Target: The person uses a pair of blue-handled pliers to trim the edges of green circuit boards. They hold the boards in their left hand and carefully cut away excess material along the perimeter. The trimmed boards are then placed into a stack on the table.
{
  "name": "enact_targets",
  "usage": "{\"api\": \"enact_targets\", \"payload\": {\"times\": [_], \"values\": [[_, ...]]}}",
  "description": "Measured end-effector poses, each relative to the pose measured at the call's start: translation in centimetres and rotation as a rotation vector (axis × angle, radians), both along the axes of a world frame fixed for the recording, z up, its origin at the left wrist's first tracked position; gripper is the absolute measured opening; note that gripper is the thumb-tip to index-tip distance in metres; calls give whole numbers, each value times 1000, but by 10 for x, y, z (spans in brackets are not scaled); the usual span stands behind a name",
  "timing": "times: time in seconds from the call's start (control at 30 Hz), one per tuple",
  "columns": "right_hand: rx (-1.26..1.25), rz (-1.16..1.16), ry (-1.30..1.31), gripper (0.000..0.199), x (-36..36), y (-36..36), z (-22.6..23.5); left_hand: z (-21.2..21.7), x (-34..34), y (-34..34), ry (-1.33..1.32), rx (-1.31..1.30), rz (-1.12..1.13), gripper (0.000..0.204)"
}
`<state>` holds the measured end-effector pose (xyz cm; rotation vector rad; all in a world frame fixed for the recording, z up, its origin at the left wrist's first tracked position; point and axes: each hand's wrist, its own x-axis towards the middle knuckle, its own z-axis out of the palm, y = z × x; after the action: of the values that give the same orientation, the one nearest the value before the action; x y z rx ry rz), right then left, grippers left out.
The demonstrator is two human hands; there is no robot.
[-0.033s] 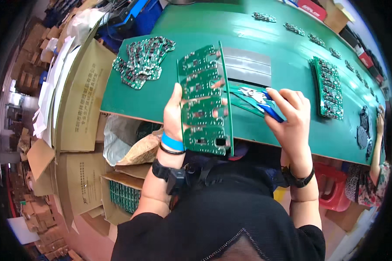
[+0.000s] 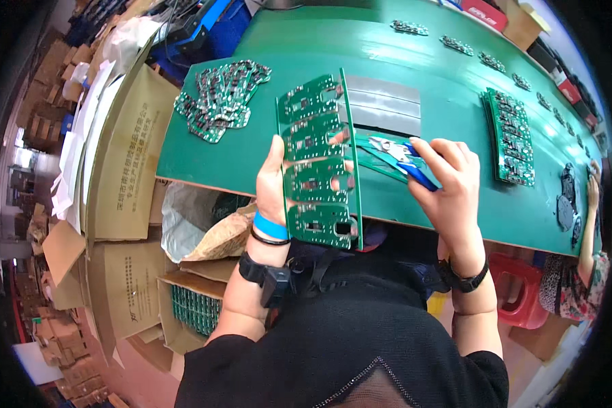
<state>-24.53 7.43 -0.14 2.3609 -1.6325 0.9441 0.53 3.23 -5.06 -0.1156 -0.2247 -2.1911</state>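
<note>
The blue-handled metal cutters [image 2: 396,149], clamped in the right hand [image 2: 451,183], have edged slightly toward the green rectangular circuit-board panel [image 2: 311,183], gripped from behind, upright over the smooth green table [image 2: 449,102], by the left hand [image 2: 270,192], seemingly leaving its right rail exposed.

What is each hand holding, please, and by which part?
The left hand holds a circuit board by its left edge; the right hand, pliers by their blue handles.
</note>
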Motion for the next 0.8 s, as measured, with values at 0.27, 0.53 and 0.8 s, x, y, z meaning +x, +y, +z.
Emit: {"api": "enact_targets", "payload": {"times": [0.27, 0.53, 0.8], "values": [[-9, -52, 43, 56, 5, -6, -5, -10, -12, 3, 95, -2, -18, 78], [194, -173, -37, 52, -71, 19, -26, -7, -2, 4, 32, -9, -40, 75], [249, 134, -398, 43, -21, 18, -10, -3, -27, 22, -100, 60, -195, 74]]}}
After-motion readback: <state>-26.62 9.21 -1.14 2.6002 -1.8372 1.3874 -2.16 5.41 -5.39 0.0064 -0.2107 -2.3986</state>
